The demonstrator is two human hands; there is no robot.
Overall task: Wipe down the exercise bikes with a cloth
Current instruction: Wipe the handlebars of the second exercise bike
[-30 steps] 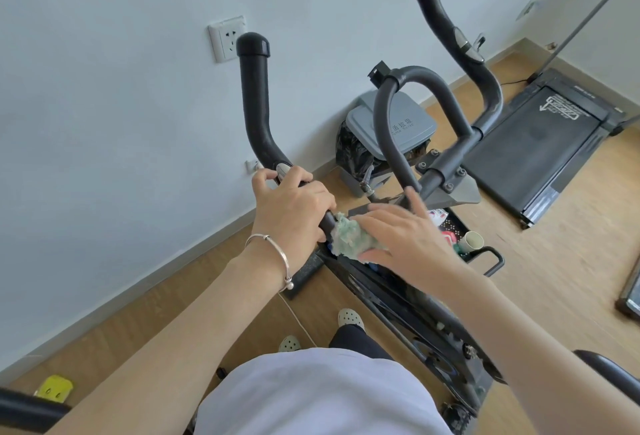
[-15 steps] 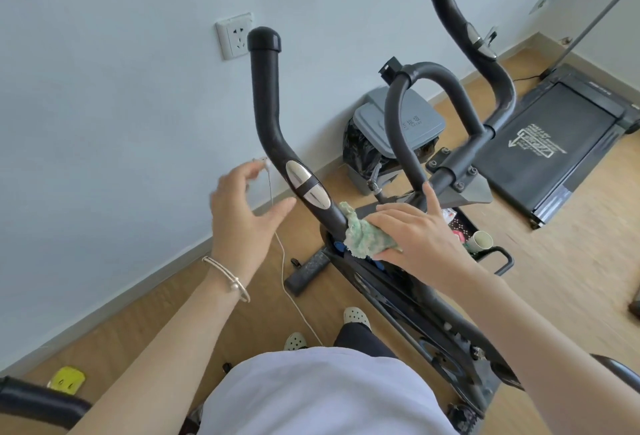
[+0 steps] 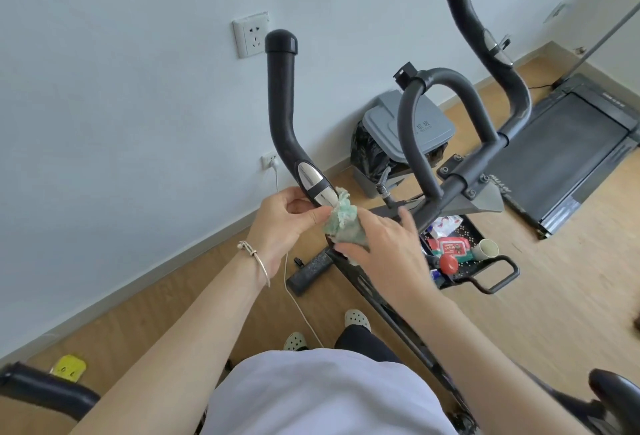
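A black exercise bike stands in front of me. Its left handlebar (image 3: 281,112) rises toward the wall and carries a silver sensor plate (image 3: 313,183). A crumpled green cloth (image 3: 344,221) is pressed against the bar just below that plate. My left hand (image 3: 284,223) pinches the cloth's left side with thumb and fingers. My right hand (image 3: 384,247) lies over the cloth from the right, fingers spread, holding its lower part. The right handlebar (image 3: 485,36) and the curved centre bar (image 3: 415,136) stand beyond, untouched.
A grey lidded bin (image 3: 408,133) with a black bag sits by the wall. A black tray (image 3: 485,261) holds a wipes pack, cup and red ball. A treadmill (image 3: 568,143) lies right. A white cable (image 3: 294,296) trails on the wood floor. A wall socket (image 3: 251,34) is above.
My left hand let go of the handlebar, swung out left, then came back to pinch the cloth. The cloth and my right hand have slid slightly up toward the sensor plate.
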